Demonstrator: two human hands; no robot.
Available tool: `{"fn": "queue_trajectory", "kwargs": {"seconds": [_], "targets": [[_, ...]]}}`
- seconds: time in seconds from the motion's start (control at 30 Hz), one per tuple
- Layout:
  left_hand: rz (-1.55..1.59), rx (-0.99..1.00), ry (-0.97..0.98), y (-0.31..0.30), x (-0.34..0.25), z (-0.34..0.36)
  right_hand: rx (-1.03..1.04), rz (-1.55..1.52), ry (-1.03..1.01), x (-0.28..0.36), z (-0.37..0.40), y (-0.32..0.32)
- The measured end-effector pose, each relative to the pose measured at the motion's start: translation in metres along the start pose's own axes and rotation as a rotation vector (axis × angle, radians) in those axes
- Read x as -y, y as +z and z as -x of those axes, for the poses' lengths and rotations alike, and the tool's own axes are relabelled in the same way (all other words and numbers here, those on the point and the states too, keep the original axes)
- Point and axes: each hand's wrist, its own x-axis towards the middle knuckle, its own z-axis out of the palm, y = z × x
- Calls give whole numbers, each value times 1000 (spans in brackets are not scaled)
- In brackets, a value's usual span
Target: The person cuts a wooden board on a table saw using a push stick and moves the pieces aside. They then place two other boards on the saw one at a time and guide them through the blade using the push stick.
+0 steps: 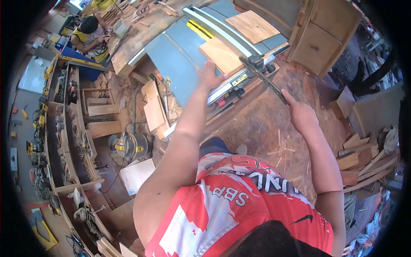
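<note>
On the grey table of a saw (165, 60), a light wooden board (221, 55) lies against the long silver fence (227, 32). My left hand (208, 75) rests at the board's near left edge, with its fingers spread. My right hand (298, 112) grips the near end of a dark, narrow stick (270, 85). The stick's far end meets the board's near right corner beside the fence clamp. A yellow insert (200, 30) shows beyond the board. Another board (252, 26) lies across the fence on the right.
A shop vacuum (132, 146) stands on the floor at left, near shelves of tools (60, 141). A wooden cabinet (322, 38) is at the upper right. Wood offcuts (349, 158) lie at right. Another person (90, 36) sits at the upper left.
</note>
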Motion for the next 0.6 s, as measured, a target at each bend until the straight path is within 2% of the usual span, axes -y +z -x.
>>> {"fn": "queue_trajectory", "kwargs": {"seconds": [0.13, 0.23, 0.6], "targets": [[14, -1, -10, -1, 4, -6, 50, 64, 0, 12, -17, -19], [0, 8, -12, -4, 8, -12, 6, 54, 5, 18, -28, -16], [67, -45, 38, -1, 27, -29, 46, 28, 33, 35, -52, -18]]}}
